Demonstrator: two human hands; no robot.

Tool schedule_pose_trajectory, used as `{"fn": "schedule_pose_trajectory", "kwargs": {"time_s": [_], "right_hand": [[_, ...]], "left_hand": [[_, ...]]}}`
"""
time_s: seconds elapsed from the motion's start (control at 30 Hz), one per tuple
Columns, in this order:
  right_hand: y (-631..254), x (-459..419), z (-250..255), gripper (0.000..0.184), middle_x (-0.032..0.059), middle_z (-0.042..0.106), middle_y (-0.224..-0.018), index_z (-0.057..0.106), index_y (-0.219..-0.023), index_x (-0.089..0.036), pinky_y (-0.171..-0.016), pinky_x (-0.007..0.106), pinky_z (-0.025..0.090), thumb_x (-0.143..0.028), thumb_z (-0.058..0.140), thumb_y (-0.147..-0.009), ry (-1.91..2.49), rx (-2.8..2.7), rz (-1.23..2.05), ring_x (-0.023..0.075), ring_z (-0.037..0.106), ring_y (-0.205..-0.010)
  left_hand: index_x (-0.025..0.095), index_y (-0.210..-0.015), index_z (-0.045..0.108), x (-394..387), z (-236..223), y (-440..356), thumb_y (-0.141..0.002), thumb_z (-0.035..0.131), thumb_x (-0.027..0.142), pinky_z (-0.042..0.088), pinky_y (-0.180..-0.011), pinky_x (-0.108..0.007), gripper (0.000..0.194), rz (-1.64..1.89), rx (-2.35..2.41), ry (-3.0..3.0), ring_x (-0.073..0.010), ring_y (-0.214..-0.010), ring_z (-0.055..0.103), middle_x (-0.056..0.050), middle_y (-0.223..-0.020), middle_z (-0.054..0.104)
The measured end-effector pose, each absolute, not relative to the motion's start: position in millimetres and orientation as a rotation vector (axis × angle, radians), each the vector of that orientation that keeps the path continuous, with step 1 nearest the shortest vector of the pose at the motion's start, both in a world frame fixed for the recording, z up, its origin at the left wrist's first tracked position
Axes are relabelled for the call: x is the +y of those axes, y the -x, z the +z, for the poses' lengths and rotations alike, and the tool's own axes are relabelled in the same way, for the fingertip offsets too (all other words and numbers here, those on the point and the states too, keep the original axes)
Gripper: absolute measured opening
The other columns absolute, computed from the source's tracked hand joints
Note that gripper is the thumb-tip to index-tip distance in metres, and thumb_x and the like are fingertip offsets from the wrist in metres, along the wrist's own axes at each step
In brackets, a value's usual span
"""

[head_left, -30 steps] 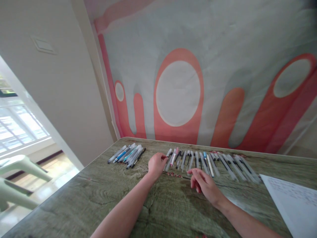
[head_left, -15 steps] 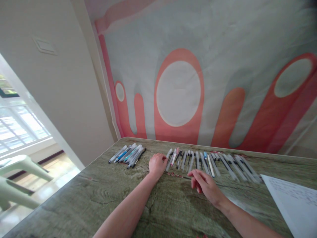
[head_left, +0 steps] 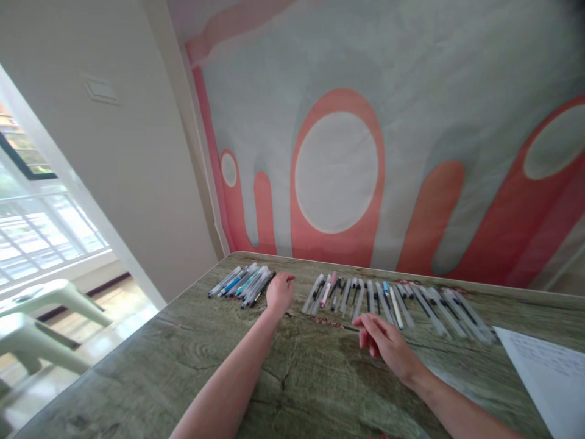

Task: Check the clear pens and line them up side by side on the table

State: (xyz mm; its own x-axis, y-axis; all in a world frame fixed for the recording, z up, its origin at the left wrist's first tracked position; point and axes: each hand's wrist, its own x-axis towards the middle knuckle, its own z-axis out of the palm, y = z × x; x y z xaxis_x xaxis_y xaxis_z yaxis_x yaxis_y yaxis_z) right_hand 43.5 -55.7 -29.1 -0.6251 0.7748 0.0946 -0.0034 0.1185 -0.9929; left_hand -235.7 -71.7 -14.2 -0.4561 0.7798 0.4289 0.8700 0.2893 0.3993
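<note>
My left hand (head_left: pixel 280 295) reaches over the table (head_left: pixel 228 366), just right of a bundle of pens (head_left: pixel 242 283) lying close together. Its back faces me and most of its fingers are hidden; the fingertips that show are apart, and no pen shows in it. My right hand (head_left: pixel 379 336) hovers loosely bent in front of a long row of pens (head_left: pixel 361 297), with nothing in it. Most pens in the row have clear barrels with dark caps or refills; a pink pen (head_left: pixel 326 292) and a white pen (head_left: pixel 396 306) stand out.
A sheet of paper with handwriting (head_left: pixel 542 366) lies at the table's right. Behind the table's far edge rises a wall with a red and grey pattern (head_left: pixel 336 250). Pale green stools (head_left: pixel 41 341) stand on the floor to the left, near a bright window (head_left: pixel 41 225).
My left hand has moved left, from the left end of the pen row to beside the bundle. My right hand has barely moved. The camera view has shifted slightly to the left.
</note>
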Motion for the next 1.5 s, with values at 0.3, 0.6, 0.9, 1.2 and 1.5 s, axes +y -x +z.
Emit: {"fn": "schedule_pose_trajectory", "kwargs": {"time_s": [0.3,0.6,0.9,1.2,1.5], "right_hand": [[-44,-56,-29,0.037,-0.0023,0.052,-0.057,0.052,-0.090,-0.016,-0.041,0.021,0.030,-0.048,0.035,-0.084,0.762,-1.757,1.595,0.0076,0.041,-0.043],[-44,-55,-31,0.036,-0.0025,0.052,-0.057,0.053,-0.089,-0.016,-0.040,0.020,0.029,-0.047,0.036,-0.084,0.747,-1.756,1.597,0.0069,0.040,-0.042],[-45,-57,-29,0.035,-0.0030,0.052,-0.056,0.053,-0.088,-0.016,-0.040,0.020,0.030,-0.046,0.035,-0.085,0.743,-1.761,1.592,0.0072,0.041,-0.042],[-44,-58,-26,0.037,-0.0027,0.052,-0.056,0.053,-0.085,-0.015,-0.041,0.020,0.029,-0.047,0.035,-0.084,0.755,-1.767,1.585,0.0075,0.041,-0.042],[-43,-56,-27,0.038,-0.0025,0.052,-0.056,0.053,-0.085,-0.016,-0.041,0.021,0.031,-0.050,0.035,-0.083,0.733,-1.750,1.593,0.0082,0.041,-0.042]], "left_hand": [[0.022,-0.099,0.060,-97,-13,296,-0.079,0.042,0.023,0.037,-0.083,-0.031,0.027,-0.671,-2.556,1.101,-0.0195,-0.098,0.050,-0.006,-0.104,0.058],[0.020,-0.103,0.055,-99,-22,295,-0.081,0.038,0.033,0.035,-0.082,-0.037,0.031,-0.430,-2.576,0.977,-0.0250,-0.101,0.047,-0.011,-0.106,0.054],[0.020,-0.099,0.055,-96,-26,298,-0.079,0.039,0.039,0.035,-0.079,-0.037,0.032,-0.372,-2.624,0.979,-0.0259,-0.095,0.051,-0.011,-0.099,0.058],[0.019,-0.100,0.055,-96,-22,292,-0.081,0.036,0.038,0.035,-0.080,-0.038,0.034,-0.284,-2.654,0.999,-0.0269,-0.098,0.050,-0.012,-0.102,0.057],[0.015,-0.096,0.058,-95,-18,289,-0.081,0.035,0.037,0.038,-0.078,-0.039,0.036,-0.273,-2.727,0.990,-0.0285,-0.097,0.052,-0.016,-0.101,0.056]]}}
